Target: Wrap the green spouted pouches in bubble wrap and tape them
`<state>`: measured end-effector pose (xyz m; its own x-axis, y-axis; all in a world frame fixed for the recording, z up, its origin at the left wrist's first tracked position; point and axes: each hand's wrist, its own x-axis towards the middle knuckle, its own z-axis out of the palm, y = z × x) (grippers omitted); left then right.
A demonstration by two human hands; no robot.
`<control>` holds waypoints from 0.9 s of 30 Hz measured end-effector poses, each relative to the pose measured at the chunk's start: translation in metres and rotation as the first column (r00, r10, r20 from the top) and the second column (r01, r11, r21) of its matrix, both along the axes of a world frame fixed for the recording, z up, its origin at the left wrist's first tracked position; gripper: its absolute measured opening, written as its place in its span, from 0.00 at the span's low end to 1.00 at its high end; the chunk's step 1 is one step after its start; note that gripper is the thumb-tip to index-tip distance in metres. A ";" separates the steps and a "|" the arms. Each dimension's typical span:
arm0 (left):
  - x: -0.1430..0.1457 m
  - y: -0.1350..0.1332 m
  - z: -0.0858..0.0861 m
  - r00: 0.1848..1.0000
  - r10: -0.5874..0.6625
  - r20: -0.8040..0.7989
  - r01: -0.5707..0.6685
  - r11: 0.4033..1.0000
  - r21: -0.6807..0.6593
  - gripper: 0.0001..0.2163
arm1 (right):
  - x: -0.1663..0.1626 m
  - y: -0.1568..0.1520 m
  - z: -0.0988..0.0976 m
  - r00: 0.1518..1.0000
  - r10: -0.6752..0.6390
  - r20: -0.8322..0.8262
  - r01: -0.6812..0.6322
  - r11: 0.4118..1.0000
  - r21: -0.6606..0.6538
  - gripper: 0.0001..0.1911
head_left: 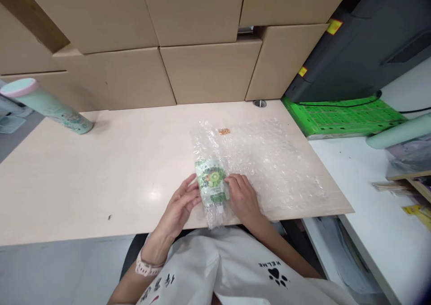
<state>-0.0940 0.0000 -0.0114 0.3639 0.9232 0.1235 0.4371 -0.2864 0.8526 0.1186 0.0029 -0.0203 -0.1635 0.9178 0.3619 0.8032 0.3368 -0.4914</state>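
Note:
A white and green pouch [211, 179] printed with a kiwi lies near the table's front edge under clear bubble wrap [279, 166]. The wrap is folded over it on the left and spreads flat to the right. My left hand [182, 204] grips the pouch's left edge through the wrap, fingers bent and thumb on the near side. On the opposite edge, my right hand [244, 197] has its fingers curled and pressed onto the bubble wrap; its thumb is mostly hidden. An orange-printed mark [224, 131] shows beyond the pouch.
Stacked cardboard boxes [208, 71] line the table's back edge. A mint-green tumbler [67, 112] stands at the left on the pale wooden table [134, 161]. At the right are a green plastic crate [350, 116], a dark case [363, 49] and a lower white surface [343, 166].

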 end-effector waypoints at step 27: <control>0.061 -0.003 -0.007 0.908 -0.206 -0.365 0.291 0.937 0.196 0.29 | 0.037 -0.016 0.032 0.976 0.045 -0.214 -0.056 0.997 -0.046 0.14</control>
